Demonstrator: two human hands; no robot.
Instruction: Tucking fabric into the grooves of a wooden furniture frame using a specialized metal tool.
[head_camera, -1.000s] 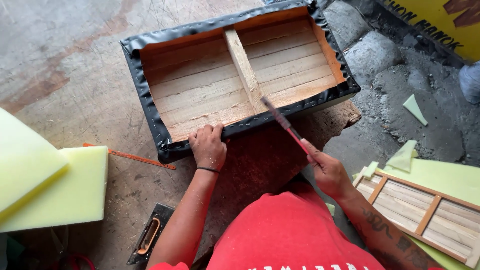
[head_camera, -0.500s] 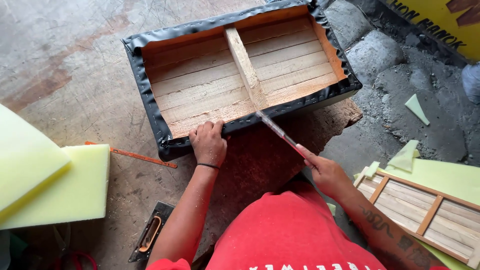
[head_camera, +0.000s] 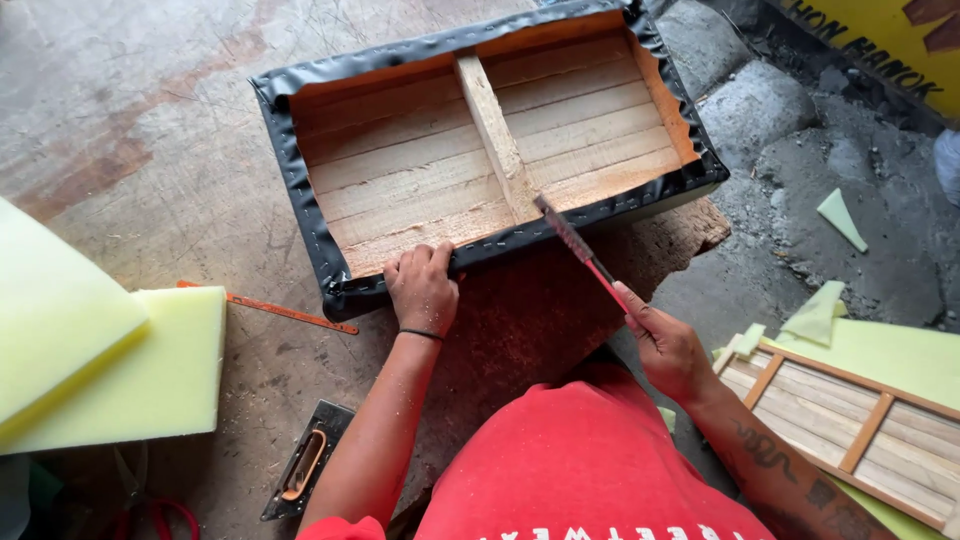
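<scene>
Left hand lies palm-down on the near edge of the wooden frame, fingers curled over the black covering that wraps the rim; a dark band circles the wrist. Right hand is clenched around the red handle of a thin blade — the tip meets the frame's near edge just right of the central crossbar, the tool slanting down toward the palm. The frame is a shallow box of pale slats, open side up, resting partly on a rough brown board and partly on the concrete floor; its covering is pulled over all four sides and pinned along the rim. Left of the frame, an orange ruler lies flat on the floor, beside two blocks of pale yellow foam. A black hand tool sits near the left forearm; red-handled scissors show at the lower-left edge. At right — a second slatted frame on green foam sheet, with green offcuts on the rough ground.
</scene>
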